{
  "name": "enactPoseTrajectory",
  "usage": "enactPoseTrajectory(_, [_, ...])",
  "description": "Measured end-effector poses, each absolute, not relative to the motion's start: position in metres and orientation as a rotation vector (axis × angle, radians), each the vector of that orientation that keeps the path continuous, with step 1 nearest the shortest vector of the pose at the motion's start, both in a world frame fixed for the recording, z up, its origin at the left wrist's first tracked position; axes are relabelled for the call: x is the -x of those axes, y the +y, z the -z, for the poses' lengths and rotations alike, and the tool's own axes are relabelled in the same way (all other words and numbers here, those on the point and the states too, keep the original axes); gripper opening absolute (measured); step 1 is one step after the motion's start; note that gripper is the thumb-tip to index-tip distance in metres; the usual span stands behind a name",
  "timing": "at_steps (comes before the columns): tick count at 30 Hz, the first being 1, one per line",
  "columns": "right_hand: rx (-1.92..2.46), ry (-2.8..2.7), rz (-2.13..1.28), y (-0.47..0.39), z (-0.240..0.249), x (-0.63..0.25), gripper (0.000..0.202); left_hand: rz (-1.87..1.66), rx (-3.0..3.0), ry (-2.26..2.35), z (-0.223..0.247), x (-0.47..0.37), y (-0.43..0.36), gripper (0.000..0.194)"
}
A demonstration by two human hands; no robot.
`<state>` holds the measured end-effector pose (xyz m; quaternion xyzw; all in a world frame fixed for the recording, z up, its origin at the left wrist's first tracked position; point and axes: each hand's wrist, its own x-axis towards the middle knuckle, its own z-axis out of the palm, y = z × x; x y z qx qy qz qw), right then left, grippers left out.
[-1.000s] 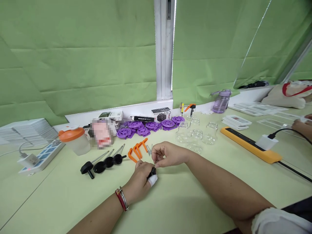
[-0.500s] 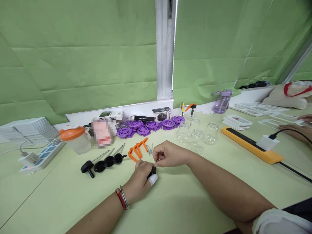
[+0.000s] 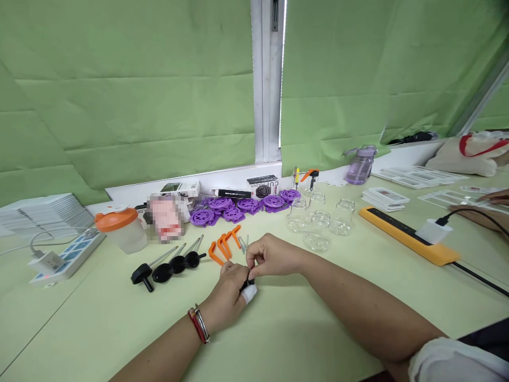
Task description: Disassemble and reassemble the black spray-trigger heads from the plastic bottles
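My left hand [image 3: 233, 289] is wrapped round a small black plastic part [image 3: 250, 282], resting low over the table; its thumb has a white wrapping. Pinched fingers of my right hand [image 3: 262, 257] meet the top of that part, over a thin metal piece that they now mostly hide. Just beyond my hands lie several orange lever-shaped handles [image 3: 225, 245] and some slim silver pins or screws [image 3: 244, 244]. To the left, several black round lids with metal rods [image 3: 178, 263] lie in a row.
Purple plastic wheel-like parts [image 3: 234, 209] are heaped at the back. Several clear glass jars [image 3: 342, 217] stand right of them. A yellow power strip [image 3: 409, 236] lies at right, a white one [image 3: 71, 257] at left beside an orange-lidded cup [image 3: 123, 231]. Another person's hand [image 3: 477, 215] shows far right.
My right hand has moved slightly down and left, closer onto the black part, covering the thin metal piece. My left hand stays where it was. The view has shifted a little.
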<state>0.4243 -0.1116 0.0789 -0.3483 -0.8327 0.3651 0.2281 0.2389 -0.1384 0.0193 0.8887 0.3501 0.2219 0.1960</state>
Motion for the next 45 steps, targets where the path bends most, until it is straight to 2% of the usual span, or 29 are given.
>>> enactPoseTrajectory(12, [0.884, -2.389, -0.995, -0.105, -0.071, -0.428, 0.016, -0.615, -2.511, 0.972, -0.021, -0.239, -0.138, 0.01])
enactPoseTrajectory(45, [0.737, -2.406, -1.026, -0.102, -0.067, -0.428, 0.009, -0.568, -2.519, 0.991, -0.023, -0.24, -0.138, 0.011])
